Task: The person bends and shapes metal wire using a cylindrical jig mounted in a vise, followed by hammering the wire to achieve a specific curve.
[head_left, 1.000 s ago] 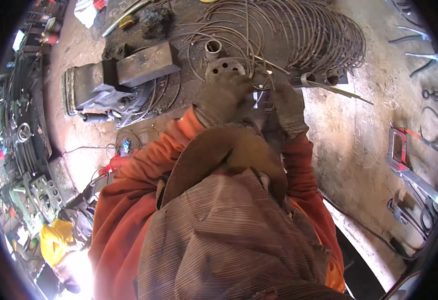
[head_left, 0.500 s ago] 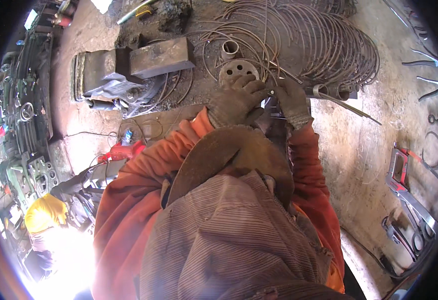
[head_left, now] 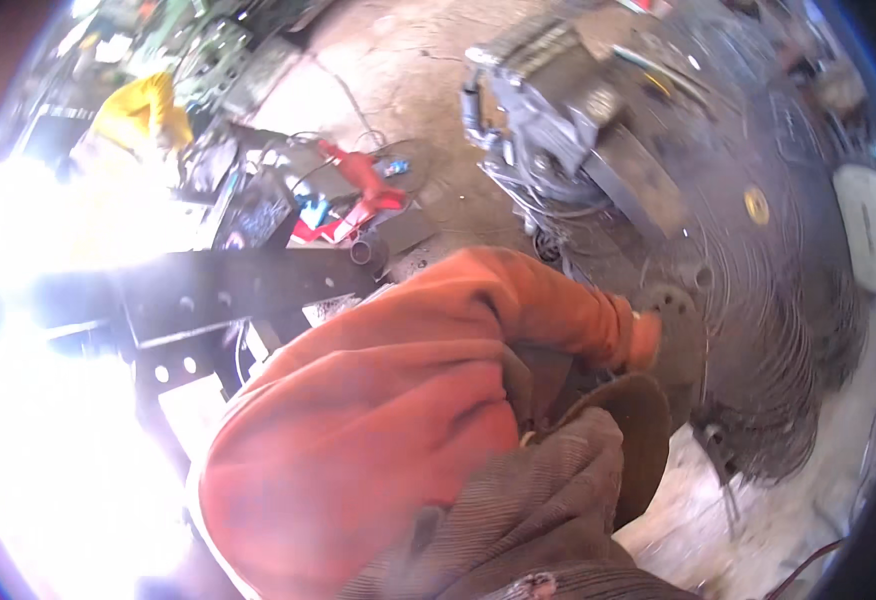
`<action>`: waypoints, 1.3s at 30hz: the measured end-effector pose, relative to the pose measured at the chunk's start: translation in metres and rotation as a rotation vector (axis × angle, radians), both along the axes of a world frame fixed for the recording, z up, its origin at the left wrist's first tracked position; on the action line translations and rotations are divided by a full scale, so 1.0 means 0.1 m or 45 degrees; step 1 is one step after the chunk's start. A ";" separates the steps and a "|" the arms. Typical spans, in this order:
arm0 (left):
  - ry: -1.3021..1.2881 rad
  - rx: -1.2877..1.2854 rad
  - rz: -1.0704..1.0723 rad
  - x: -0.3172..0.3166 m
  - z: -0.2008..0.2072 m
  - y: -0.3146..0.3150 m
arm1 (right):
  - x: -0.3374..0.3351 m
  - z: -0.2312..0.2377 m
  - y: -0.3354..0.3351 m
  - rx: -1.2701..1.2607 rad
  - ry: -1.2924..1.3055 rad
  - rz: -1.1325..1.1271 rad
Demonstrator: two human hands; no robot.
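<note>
My left arm, in an orange sleeve (head_left: 548, 300), reaches to the right. My gloved left hand (head_left: 680, 348) is at its end, smeared by motion, so its fingers and anything in them cannot be made out. Just beyond it is a round metal plate with holes (head_left: 670, 298), with a short pipe piece (head_left: 703, 276) close by. Coils of thin rod or wire (head_left: 768, 350) spread out to the right of the hand. A brown curved brim (head_left: 648, 450) covers the area nearer to me, and my right hand does not show.
A grey metal vise (head_left: 548, 130) stands at the far side. On the left lie a red power tool (head_left: 363, 180) and a dark steel beam with holes (head_left: 218, 290). A person in yellow (head_left: 143, 115) is at the far left, beside a very bright glare (head_left: 58, 400).
The view has swung to the left, so the bench items now sit farther right. Both gloved hands showed together by the holed plate before; now the right one is out of sight.
</note>
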State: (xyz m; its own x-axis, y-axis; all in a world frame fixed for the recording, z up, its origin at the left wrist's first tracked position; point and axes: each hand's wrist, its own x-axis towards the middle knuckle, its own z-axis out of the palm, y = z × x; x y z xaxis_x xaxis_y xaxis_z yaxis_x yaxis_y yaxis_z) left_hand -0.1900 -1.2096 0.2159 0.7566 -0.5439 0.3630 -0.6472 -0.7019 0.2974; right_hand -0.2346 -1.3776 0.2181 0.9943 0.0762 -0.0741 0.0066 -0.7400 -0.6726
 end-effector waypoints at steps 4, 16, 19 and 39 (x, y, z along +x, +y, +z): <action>0.127 -0.023 -0.010 -0.04 -0.19 0.04 | 0.04 -0.08 -0.01 -0.055 -0.011 0.007; -0.157 -0.344 0.080 0.12 -0.49 -0.18 | 0.11 -0.04 -0.06 -0.101 -0.055 -0.158; 0.164 -0.429 -0.054 0.08 -1.13 -0.40 | 0.00 -0.05 -0.13 -0.125 -0.029 -0.245; 0.584 -0.173 0.051 0.10 -0.95 -0.41 | -0.20 -0.07 -0.01 -0.241 -0.001 -0.284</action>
